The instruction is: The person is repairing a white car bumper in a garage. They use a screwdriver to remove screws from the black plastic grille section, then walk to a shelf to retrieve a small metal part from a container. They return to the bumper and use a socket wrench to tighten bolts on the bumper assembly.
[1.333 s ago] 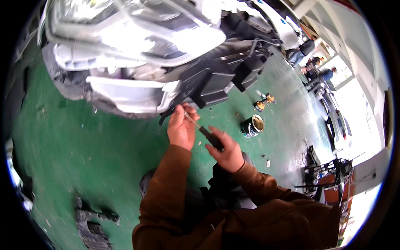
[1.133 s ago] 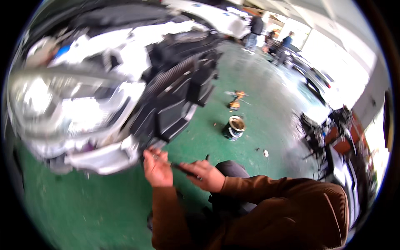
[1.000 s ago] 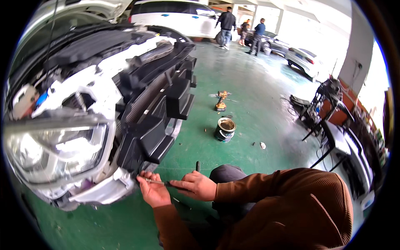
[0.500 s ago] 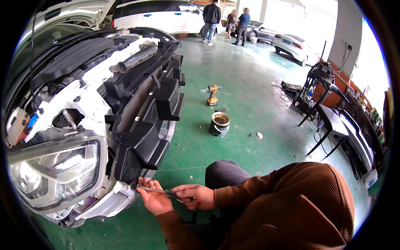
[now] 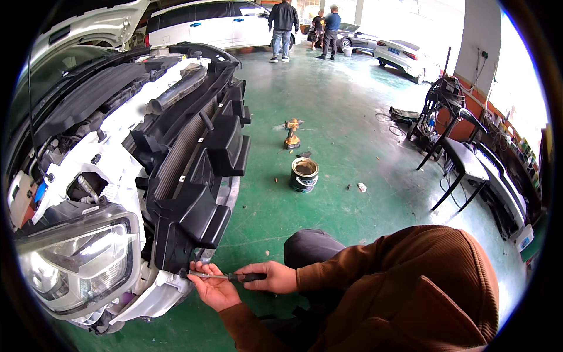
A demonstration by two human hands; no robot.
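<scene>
A screwdriver (image 5: 240, 277) with a dark handle and a long metal shaft lies almost level in front of the car. My right hand (image 5: 277, 277) is closed around its handle. My left hand (image 5: 216, 292), palm up, has thumb and fingers about the shaft near the tip. That tip meets the car's front corner, at the lower end of the black plastic air duct (image 5: 186, 226) and beside a white bracket (image 5: 164, 293). My left fingers partly cover the exact contact point, so any screw there cannot be made out. The headlight (image 5: 82, 258) sits left of my hands.
A yellow cordless drill (image 5: 292, 134) and an open paint can (image 5: 304, 174) stand on the green floor (image 5: 264, 217). A black chair (image 5: 460, 158) is at the right. Three people stand at the back near a white car (image 5: 214, 26).
The view has shifted slightly, so the scene sits a little further left. My right hand has changed its grip, showing more of the handle. The screwdriver lies more level, its tip still at the corner.
</scene>
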